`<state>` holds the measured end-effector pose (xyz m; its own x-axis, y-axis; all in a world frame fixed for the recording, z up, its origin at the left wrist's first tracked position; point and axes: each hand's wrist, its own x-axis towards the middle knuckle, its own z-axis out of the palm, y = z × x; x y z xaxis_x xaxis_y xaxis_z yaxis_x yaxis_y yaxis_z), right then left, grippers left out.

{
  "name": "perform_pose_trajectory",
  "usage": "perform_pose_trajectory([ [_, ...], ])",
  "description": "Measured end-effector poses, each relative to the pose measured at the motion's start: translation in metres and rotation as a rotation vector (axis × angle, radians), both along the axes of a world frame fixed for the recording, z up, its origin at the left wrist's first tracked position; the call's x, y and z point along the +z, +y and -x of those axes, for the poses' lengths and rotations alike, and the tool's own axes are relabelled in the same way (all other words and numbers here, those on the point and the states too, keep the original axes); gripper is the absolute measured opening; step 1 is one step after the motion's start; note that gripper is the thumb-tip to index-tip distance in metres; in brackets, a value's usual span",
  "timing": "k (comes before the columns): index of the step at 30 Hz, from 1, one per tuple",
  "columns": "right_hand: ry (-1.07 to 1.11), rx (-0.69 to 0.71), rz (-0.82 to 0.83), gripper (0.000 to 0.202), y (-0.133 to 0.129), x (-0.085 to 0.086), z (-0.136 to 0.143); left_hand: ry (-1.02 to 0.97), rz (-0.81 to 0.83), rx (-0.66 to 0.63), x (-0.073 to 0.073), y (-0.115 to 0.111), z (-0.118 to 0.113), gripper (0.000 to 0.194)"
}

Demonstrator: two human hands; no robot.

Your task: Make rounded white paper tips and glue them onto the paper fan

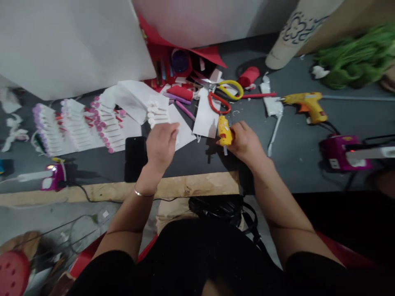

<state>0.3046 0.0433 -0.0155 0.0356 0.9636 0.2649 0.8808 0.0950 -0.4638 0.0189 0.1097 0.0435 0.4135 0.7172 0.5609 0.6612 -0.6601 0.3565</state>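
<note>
My right hand is wrapped round a small yellow hot glue gun, a clear glue stick poking out of its near end. My left hand is closed over a sheet of white paper, fingers curled down and mostly hidden, so anything in them does not show. Just beyond it, several pins with white tufted heads lie in a row on the paper. Red and yellow handled scissors rest beyond the glue gun. Beside my left hand lies a black phone.
Cards of pins with purple, pale and pink heads lie left. Another yellow glue gun, a purple box, a white tumbler and green yarn stand right. Purple and red sticks clutter the back. A wooden strip edges the table.
</note>
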Motion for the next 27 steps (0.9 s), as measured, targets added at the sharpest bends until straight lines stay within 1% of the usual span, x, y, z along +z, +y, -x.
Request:
perform_pose_trajectory([
  [2,0.0,-0.032,0.026,0.02,0.002,0.002,-0.001,0.024,-0.059,-0.152,-0.006,-0.012,-0.017,0.023],
  [3,0.002,-0.048,0.032,0.019,0.002,0.002,-0.001,0.039,-0.069,-0.201,-0.011,-0.017,-0.026,0.023],
  [6,-0.001,-0.077,0.046,0.022,0.003,0.003,-0.002,0.098,-0.053,-0.304,-0.026,-0.026,-0.05,0.033],
  [8,-0.011,-0.091,0.08,0.026,0.004,0.003,-0.002,0.105,-0.039,-0.37,-0.034,-0.029,-0.061,0.038],
  [10,-0.019,-0.107,0.119,0.03,0.004,0.002,-0.002,0.073,-0.018,-0.43,-0.037,-0.031,-0.068,0.037],
  [12,-0.018,-0.118,0.132,0.032,0.005,0.001,-0.002,0.007,0.032,-0.462,-0.037,-0.034,-0.072,0.034],
  [14,-0.016,-0.109,0.108,0.033,0.004,-0.001,-0.004,-0.083,0.14,-0.446,-0.032,-0.039,-0.073,0.033],
  [16,-0.014,-0.073,0.073,0.037,0.001,-0.001,-0.009,-0.19,0.285,-0.388,-0.025,-0.042,-0.074,0.038],
  [18,-0.007,-0.018,0.045,0.042,-0.004,0.003,-0.013,-0.318,0.441,-0.335,-0.019,-0.045,-0.077,0.041],
  [19,0.009,0.011,0.028,0.044,-0.008,0.007,-0.015,-0.404,0.524,-0.319,-0.018,-0.046,-0.08,0.04],
  [21,0.093,0.057,-0.026,0.04,-0.014,0.02,-0.012,-0.611,0.714,-0.304,-0.018,-0.049,-0.087,0.039],
  [22,0.168,0.067,-0.063,0.037,-0.016,0.028,-0.007,-0.723,0.814,-0.299,-0.018,-0.052,-0.092,0.039],
  [24,0.342,0.058,-0.119,0.04,-0.019,0.044,0.007,-0.905,0.979,-0.278,-0.02,-0.06,-0.103,0.039],
  [25,0.42,0.045,-0.131,0.043,-0.019,0.052,0.015,-0.966,1.02,-0.273,-0.02,-0.067,-0.108,0.039],
  [26,0.482,0.032,-0.132,0.045,-0.018,0.058,0.023,-1.011,1.023,-0.269,-0.019,-0.075,-0.113,0.039],
  [27,0.541,0.005,-0.133,0.047,-0.016,0.063,0.031,-1.014,1.02,-0.275,-0.017,-0.083,-0.118,0.039],
])
